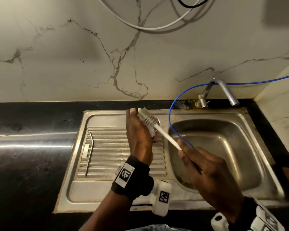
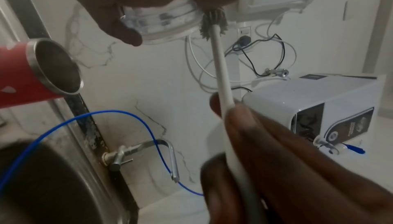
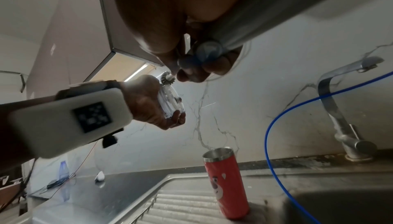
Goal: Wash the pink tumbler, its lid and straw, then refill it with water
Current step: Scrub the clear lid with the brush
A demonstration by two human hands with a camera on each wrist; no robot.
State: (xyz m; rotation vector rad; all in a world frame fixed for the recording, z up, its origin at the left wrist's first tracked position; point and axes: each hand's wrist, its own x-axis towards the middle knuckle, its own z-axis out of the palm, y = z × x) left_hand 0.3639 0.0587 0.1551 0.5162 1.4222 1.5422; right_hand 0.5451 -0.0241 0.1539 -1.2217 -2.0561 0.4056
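My left hand (image 1: pixel 138 134) grips the clear lid (image 2: pixel 165 24) above the drainboard, fingers curled round its rim. The lid (image 3: pixel 170 103) is turned on edge. My right hand (image 1: pixel 200 167) holds the white handle of a bottle brush (image 1: pixel 163 132), and its bristles (image 1: pixel 146 116) lie against the lid's edge. The pink tumbler (image 3: pixel 225 184) stands open and upright on the drainboard below the lid; in the head view my left hand hides most of it. A bent metal straw (image 1: pixel 90 152) lies on the ribbed drainboard at the left.
The steel sink basin (image 1: pixel 223 147) is to the right, with a tap (image 1: pixel 227 90) at its back edge. A thin blue tube (image 1: pixel 172 107) loops from the right into the basin. A white water purifier (image 2: pixel 319 110) stands beyond. Black counter (image 1: pixel 32 155) extends left.
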